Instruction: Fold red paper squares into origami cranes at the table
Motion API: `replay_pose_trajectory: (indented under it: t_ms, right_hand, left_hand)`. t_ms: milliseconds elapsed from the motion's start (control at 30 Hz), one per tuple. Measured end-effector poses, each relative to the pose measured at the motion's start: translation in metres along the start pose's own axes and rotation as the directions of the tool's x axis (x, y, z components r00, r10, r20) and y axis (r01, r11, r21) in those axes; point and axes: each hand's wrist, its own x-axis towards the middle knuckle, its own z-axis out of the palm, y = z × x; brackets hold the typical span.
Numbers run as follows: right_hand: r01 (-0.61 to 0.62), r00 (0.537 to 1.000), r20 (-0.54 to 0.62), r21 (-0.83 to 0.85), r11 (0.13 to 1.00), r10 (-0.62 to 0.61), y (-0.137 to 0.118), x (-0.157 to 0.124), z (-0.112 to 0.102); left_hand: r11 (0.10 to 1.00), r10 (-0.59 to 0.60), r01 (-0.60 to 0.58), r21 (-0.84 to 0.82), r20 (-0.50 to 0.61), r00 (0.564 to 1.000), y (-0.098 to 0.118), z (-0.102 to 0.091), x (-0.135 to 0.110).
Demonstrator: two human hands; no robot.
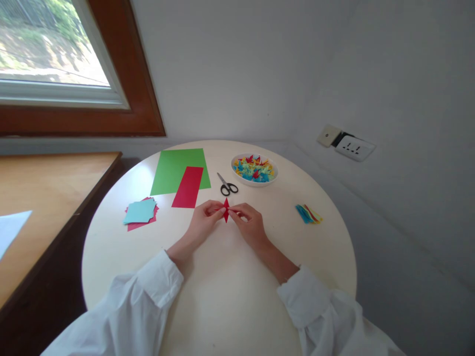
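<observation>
Paper shape (226, 210), red, folded, with pointed ends; head view, held between two hands over the middle of a round table (218, 306). Left hand (208, 212): thumb and fingers pinched together on the shape's left side, forearm slanting inward. Right hand (250, 221): likewise pinched on its right side, wrist bent toward the centre. Step in hand, by judgement: adjusting the folds. Next move seems to call for light, even fingertip pressure. Beyond: scissors (226, 184); white dish (260, 184) of small coloured pieces (247, 170); red sheet (188, 188) partly over a green sheet (176, 165). Leftward: stacked squares (140, 211). Rightward: coloured strips (308, 214).
</observation>
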Motion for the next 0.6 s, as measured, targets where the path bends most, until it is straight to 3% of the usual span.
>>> replay_pose_trajectory:
  t_ms: [300, 600]
  right_hand:
    - [-0.27, 0.962, 0.006, 0.175, 0.947, 0.273, 0.0012, 0.0016, 0.0045]
    - [-0.351, 0.928, 0.001, 0.342, 0.872, 0.373, 0.0056, 0.0044, 0.0059]
  left_hand:
    - [1.0, -0.001, 0.0, -0.011, -0.023, 1.0, 0.0032, 0.0042, -0.002]
    - [0.991, -0.087, 0.081, -0.107, -0.051, 0.995, 0.0059, 0.0033, -0.0018]
